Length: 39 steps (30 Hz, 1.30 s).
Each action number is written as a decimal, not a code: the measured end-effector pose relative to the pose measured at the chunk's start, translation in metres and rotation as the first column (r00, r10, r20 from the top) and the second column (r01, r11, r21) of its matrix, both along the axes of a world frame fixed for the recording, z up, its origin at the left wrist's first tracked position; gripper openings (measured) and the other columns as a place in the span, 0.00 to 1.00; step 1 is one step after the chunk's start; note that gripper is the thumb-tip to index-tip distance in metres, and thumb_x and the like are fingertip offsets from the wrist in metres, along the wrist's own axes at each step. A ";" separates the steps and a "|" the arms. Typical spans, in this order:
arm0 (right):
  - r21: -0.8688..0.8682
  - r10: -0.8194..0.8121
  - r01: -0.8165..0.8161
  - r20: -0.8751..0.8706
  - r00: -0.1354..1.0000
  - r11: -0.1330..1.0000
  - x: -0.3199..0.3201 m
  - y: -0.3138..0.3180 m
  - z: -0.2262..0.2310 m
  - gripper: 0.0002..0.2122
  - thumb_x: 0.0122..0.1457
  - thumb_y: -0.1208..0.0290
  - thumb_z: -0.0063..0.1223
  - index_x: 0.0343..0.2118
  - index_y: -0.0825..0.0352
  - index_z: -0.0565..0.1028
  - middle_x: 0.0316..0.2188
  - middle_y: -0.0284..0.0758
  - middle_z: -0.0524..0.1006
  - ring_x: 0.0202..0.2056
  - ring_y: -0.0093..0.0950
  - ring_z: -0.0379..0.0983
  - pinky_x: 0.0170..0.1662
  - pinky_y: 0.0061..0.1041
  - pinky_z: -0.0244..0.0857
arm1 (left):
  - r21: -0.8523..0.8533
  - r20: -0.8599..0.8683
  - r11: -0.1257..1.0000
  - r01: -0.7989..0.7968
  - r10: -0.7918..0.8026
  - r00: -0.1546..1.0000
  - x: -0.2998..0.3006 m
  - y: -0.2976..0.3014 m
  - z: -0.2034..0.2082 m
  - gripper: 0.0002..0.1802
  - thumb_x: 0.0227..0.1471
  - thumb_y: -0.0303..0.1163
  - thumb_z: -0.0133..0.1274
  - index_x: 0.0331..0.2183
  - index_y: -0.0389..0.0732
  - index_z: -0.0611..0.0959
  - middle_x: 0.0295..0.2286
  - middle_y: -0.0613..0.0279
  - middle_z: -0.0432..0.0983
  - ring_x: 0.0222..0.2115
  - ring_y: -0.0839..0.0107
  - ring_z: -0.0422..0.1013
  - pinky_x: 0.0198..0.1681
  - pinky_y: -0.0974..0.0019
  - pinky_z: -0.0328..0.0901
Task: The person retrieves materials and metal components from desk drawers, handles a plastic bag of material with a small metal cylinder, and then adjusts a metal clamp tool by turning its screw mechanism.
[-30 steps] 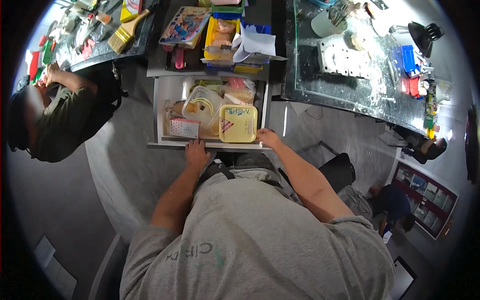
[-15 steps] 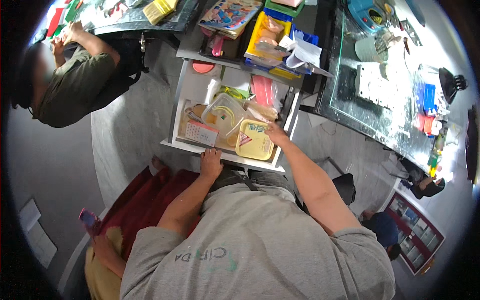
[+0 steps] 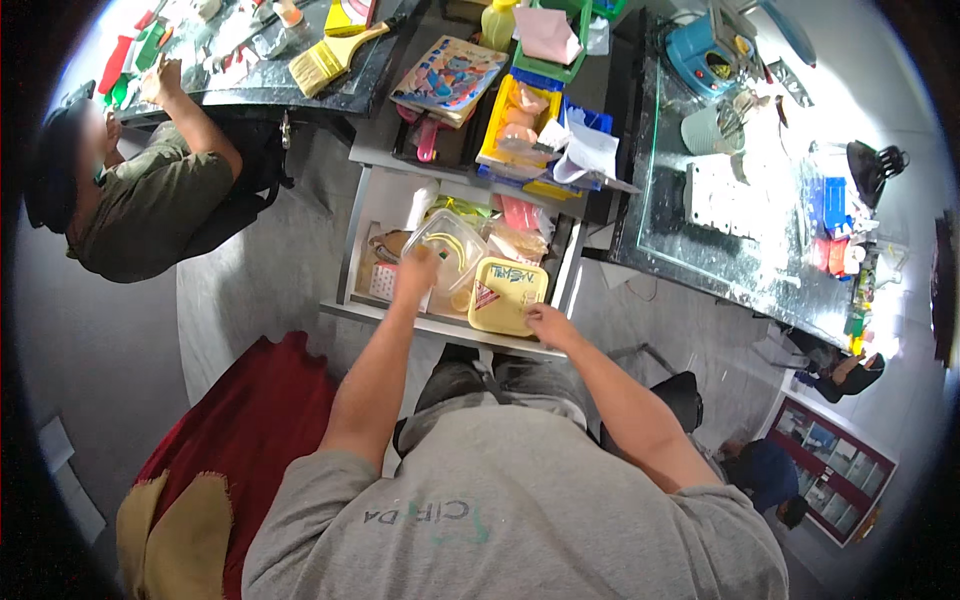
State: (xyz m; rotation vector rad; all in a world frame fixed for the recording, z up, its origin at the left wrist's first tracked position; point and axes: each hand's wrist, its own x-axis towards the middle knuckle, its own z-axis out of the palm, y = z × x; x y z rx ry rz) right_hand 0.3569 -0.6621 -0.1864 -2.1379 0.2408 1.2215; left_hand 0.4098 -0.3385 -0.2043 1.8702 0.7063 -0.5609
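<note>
A white drawer [image 3: 350, 311] stands pulled out in front of me. Inside it, my right hand [image 3: 550, 327] pinches the lower right edge of a pale yellow rectangular plastic box [image 3: 506, 297]. Left of that box, a clear plastic container [image 3: 466, 238] with a thin yellow curved strip lies tilted. My left hand [image 3: 418, 264] reaches over the drawer front to that container's left side; its fingers are blurred, so their grip is unclear. A white box with red dots [image 3: 383, 280] is partly hidden beneath my left hand.
On the cabinet above lie a picture book [image 3: 450, 78] and a yellow bin [image 3: 519, 122]. A glass-topped workbench [image 3: 650, 235] stands to the right. At the left, a person [image 3: 150, 190] sits by another bench, where a wide brush [image 3: 330, 65] lies. Red cloth [image 3: 250, 410] is at my lower left.
My left hand has moved from the drawer's front edge into the drawer. My right hand has shifted down the yellow box's right side. The person with a phone at lower left is largely out of view.
</note>
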 end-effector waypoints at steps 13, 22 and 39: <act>0.349 -0.865 0.809 0.356 0.354 0.474 0.302 0.268 0.019 0.40 0.57 0.43 0.49 0.58 0.80 0.61 0.55 0.63 0.65 0.57 0.56 0.63 0.60 0.46 0.58 | -0.415 0.145 0.823 -0.388 0.481 0.865 0.284 0.033 0.035 0.48 0.37 0.63 0.68 0.53 0.40 0.77 0.43 0.51 0.79 0.46 0.59 0.73 0.52 0.57 0.64; 0.586 -0.980 0.786 0.126 0.152 0.197 0.330 0.293 -0.002 0.40 0.57 0.54 0.61 0.65 0.72 0.55 0.60 0.49 0.65 0.58 0.40 0.65 0.61 0.32 0.58 | -0.254 0.306 0.883 -0.394 0.460 0.834 0.304 0.075 -0.004 0.27 0.39 0.31 0.67 0.44 0.44 0.76 0.28 0.63 0.75 0.31 0.69 0.71 0.37 0.62 0.65; 0.614 -0.766 0.463 0.456 0.453 0.639 0.224 0.263 0.007 0.23 0.68 0.55 0.45 0.56 0.71 0.65 0.51 0.47 0.69 0.54 0.42 0.65 0.60 0.35 0.57 | -0.711 -0.011 0.502 -0.492 0.692 0.721 0.115 0.104 0.010 0.24 0.54 0.30 0.58 0.53 0.41 0.74 0.44 0.61 0.78 0.41 0.67 0.78 0.43 0.63 0.73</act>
